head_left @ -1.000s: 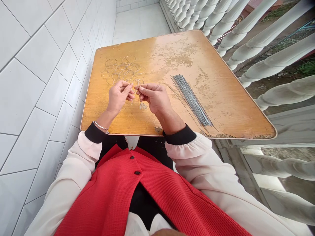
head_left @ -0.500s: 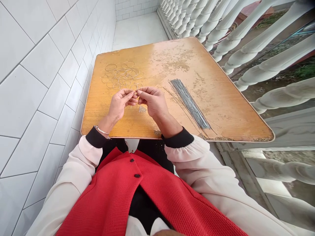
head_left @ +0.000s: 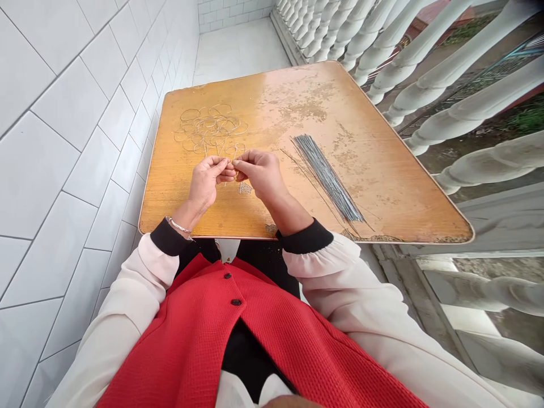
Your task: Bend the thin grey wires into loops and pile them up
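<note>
My left hand (head_left: 207, 180) and my right hand (head_left: 260, 171) meet fingertip to fingertip above the near part of a worn wooden table (head_left: 382, 187). Both pinch a thin piece of wire (head_left: 233, 169) between them, its ends hanging down. Just beyond my hands lies a pile of wire rings (head_left: 211, 128). A bundle of straight wires (head_left: 326, 175) lies to the right of my right hand. A small wire scrap (head_left: 245, 188) rests on the table under my hands.
A white tiled wall (head_left: 63, 141) runs along the left of the table. White balusters (head_left: 429, 62) stand to the right and behind. The table's near edge is close to my red vest (head_left: 221, 340).
My hands have drawn closer together, the fingertips now touching over the wire. The view has shifted slightly; the rings and wire bundle have stayed put.
</note>
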`<state>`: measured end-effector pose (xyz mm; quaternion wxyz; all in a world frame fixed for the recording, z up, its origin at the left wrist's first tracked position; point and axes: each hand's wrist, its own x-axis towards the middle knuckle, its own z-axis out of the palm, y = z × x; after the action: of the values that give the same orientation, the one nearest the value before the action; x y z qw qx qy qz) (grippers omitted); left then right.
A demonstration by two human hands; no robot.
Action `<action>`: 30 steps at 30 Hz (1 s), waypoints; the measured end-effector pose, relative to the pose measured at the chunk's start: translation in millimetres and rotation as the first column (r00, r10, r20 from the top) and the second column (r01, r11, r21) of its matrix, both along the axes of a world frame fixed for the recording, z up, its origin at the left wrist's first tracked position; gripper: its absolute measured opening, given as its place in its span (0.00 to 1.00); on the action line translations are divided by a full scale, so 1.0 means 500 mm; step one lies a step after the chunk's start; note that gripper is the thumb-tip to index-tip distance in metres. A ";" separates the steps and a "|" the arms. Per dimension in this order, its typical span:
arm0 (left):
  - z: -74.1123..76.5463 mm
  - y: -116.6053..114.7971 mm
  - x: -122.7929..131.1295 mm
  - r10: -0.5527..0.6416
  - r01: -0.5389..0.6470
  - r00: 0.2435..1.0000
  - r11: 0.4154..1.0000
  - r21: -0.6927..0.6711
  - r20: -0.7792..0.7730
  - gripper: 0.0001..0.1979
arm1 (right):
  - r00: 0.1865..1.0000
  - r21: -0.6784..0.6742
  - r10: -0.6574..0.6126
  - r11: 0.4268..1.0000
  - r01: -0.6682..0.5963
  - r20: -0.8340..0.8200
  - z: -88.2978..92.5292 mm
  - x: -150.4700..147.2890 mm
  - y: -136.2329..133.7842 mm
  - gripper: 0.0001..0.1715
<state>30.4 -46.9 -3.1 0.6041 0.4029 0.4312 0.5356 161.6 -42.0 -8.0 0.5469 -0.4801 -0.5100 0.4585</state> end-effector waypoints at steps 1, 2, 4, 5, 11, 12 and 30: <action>0.000 0.002 -0.001 -0.002 0.002 1.000 1.000 0.007 -0.011 0.09 | 0.997 -0.032 0.055 0.998 -0.057 -0.063 0.002 0.003 0.000 0.12; 0.001 0.004 -0.001 -0.007 0.008 1.000 1.000 0.015 -0.024 0.08 | 0.988 -0.059 0.101 0.992 -0.109 -0.121 0.004 0.007 -0.001 0.13; 0.003 0.006 -0.002 -0.021 0.022 0.999 0.999 0.032 -0.046 0.07 | 0.969 -0.086 0.149 0.982 -0.169 -0.196 0.009 0.014 -0.003 0.13; 0.005 0.006 -0.002 -0.027 0.029 0.998 0.999 0.037 -0.052 0.07 | 0.964 -0.090 0.155 0.980 -0.177 -0.214 0.011 0.017 -0.004 0.14; 0.009 0.000 -0.003 -0.073 0.075 0.996 0.997 0.030 -0.056 0.07 | 0.950 -0.088 0.142 0.981 -0.173 -0.278 0.007 0.020 -0.002 0.12; 0.009 0.000 -0.004 -0.081 0.083 0.995 0.996 0.029 -0.059 0.07 | 0.949 -0.091 0.134 0.982 -0.166 -0.286 0.006 0.020 -0.001 0.12; -0.006 0.006 -0.003 -0.048 0.056 0.993 0.996 0.069 -0.112 0.12 | 0.963 -0.080 0.134 0.984 -0.156 -0.233 0.002 0.010 -0.006 0.06</action>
<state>29.0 -44.0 -6.3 0.5782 0.4645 0.4335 0.5119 166.9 -44.8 -7.0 0.5422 -0.4123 -0.4550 0.5736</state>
